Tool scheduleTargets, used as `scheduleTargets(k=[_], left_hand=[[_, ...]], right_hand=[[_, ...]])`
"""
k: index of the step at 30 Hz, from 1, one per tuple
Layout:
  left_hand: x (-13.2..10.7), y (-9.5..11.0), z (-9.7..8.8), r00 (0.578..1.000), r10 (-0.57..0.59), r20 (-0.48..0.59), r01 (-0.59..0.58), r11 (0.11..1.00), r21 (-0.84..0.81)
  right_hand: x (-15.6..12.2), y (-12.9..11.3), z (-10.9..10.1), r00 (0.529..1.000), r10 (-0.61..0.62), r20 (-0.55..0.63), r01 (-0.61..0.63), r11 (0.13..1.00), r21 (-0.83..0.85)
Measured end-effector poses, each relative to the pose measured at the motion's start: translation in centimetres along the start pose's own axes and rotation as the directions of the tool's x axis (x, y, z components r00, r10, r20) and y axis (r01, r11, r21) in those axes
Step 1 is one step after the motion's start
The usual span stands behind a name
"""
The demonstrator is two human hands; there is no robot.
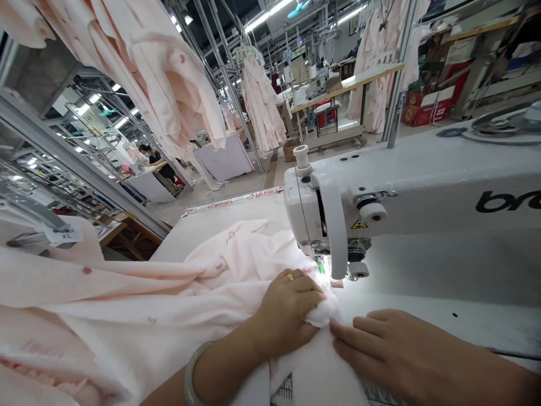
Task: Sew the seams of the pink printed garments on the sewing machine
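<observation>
A pale pink garment with small printed motifs spreads across the sewing machine table and under the machine's needle area. My left hand, wearing a ring, lies on it just in front of the presser foot, fingers curled over a bunched, fluffy white edge. From the right, my right hand meets the same edge with its fingertips, fingers together; its thumb is hidden and it seems to pinch the cloth. The white sewing machine stands directly beyond both hands, its lamp lighting the stitching spot.
Pale pink garments hang from a rail at upper left. A hanger with an XL tag is at far left. A metal post rises behind the machine. Further back are other work tables, a red crate and a seated person.
</observation>
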State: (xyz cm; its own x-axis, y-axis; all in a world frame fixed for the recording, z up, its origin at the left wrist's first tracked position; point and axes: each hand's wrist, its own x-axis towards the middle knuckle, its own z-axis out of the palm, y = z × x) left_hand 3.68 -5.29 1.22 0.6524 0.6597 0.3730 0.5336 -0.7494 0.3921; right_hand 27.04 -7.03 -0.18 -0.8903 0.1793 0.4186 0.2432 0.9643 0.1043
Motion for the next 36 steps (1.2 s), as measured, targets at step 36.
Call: scheduleTargets(k=[36], left_hand=[[-0.2, 1.1, 0.2, 0.996, 0.006, 0.088, -0.011, 0.998, 0.062]], right_hand=[[0.0, 0.6, -0.8, 0.988, 0.069, 0.135, -0.106, 0.95, 0.292]])
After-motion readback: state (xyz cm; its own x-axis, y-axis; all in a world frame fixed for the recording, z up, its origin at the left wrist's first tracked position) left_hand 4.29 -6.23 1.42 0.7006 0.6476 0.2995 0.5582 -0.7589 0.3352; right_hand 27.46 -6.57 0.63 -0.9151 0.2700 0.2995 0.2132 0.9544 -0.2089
